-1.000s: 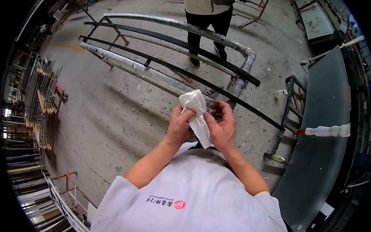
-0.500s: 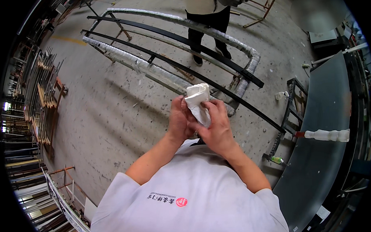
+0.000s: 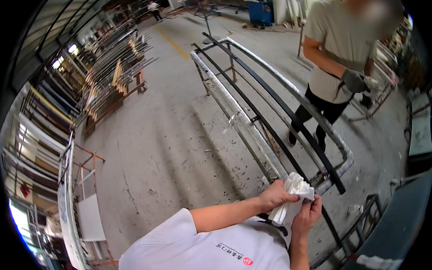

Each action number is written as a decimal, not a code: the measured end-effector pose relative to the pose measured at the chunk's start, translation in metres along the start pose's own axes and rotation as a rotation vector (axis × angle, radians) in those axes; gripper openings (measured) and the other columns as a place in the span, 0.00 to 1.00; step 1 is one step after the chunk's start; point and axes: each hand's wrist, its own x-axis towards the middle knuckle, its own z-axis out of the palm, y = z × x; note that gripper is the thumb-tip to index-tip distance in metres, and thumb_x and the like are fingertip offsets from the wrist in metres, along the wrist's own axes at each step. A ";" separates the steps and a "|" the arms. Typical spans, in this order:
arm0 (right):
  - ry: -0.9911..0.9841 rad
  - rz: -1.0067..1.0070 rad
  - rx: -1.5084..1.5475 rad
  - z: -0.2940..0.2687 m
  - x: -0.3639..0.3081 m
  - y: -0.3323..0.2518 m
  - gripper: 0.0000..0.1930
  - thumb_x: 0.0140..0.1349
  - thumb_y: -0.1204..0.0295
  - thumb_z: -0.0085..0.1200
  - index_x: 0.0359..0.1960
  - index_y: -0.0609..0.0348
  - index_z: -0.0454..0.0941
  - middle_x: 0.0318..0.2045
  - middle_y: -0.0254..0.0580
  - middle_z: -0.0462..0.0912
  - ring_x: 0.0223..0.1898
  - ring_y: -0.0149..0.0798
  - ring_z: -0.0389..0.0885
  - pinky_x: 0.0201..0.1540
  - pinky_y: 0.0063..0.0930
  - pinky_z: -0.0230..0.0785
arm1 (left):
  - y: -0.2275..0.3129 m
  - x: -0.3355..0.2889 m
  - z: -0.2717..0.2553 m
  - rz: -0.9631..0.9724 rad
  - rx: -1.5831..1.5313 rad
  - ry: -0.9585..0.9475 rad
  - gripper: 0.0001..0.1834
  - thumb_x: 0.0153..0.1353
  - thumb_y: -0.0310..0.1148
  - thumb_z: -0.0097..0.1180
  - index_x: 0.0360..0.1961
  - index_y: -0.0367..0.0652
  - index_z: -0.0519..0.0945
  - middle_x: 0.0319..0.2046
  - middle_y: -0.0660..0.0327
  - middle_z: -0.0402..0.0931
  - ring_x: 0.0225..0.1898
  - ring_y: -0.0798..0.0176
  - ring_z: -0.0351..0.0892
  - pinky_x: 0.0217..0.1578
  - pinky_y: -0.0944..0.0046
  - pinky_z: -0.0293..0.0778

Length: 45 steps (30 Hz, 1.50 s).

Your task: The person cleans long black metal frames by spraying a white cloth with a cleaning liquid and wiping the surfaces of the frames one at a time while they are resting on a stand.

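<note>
A crumpled white cloth (image 3: pixel 297 185) is held between my two hands, close in front of my body. Its loose lower part hangs down past my fingers; whether it is a rag or a glove cannot be made out. The fingers of my left hand (image 3: pixel 275 195) close on its left side, thumb across the front. My right hand (image 3: pixel 306 215) pinches its right edge from below. Just beyond the cloth lies the near end of a rack wrapped in pale film (image 3: pixel 244 116), with long black metal bars (image 3: pixel 284 111) resting along it.
Right of the rack stands a person in grey gloves (image 3: pixel 354 81). Racks of long profiles (image 3: pixel 111 74) line the left side, with a white panel (image 3: pixel 91 219) nearer. A dark trestle (image 3: pixel 366 220) and a dark sheet-topped table (image 3: pixel 409 214) are at right. Behind is a blue bin (image 3: pixel 260 11).
My view has swung up and left, bringing more of the workshop and the other person into sight. The cloth now looks more bunched up, and my hands have shifted their hold on it.
</note>
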 end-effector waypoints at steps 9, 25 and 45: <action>0.008 -0.005 0.068 0.000 -0.008 -0.010 0.08 0.74 0.71 0.42 0.46 0.63 0.69 0.39 0.38 0.76 0.39 0.28 0.73 0.43 0.24 0.69 | 0.002 -0.009 -0.015 0.125 -0.026 0.087 0.17 0.52 0.21 0.63 0.46 0.34 0.83 0.39 0.61 0.83 0.40 0.68 0.82 0.45 0.63 0.79; -0.228 0.032 0.072 0.024 -0.020 -0.027 0.24 0.59 0.80 0.66 0.56 0.67 0.72 0.48 0.43 0.81 0.49 0.31 0.79 0.52 0.26 0.72 | 0.004 -0.023 -0.012 0.257 -0.099 0.223 0.17 0.56 0.21 0.60 0.49 0.35 0.81 0.43 0.59 0.83 0.45 0.65 0.82 0.48 0.60 0.79; -0.278 0.225 0.069 0.000 -0.026 -0.001 0.17 0.61 0.84 0.54 0.53 0.68 0.75 0.46 0.43 0.81 0.44 0.32 0.80 0.47 0.26 0.73 | -0.003 -0.032 -0.020 0.212 -0.031 0.089 0.20 0.58 0.28 0.59 0.53 0.37 0.78 0.46 0.60 0.80 0.48 0.64 0.80 0.51 0.61 0.76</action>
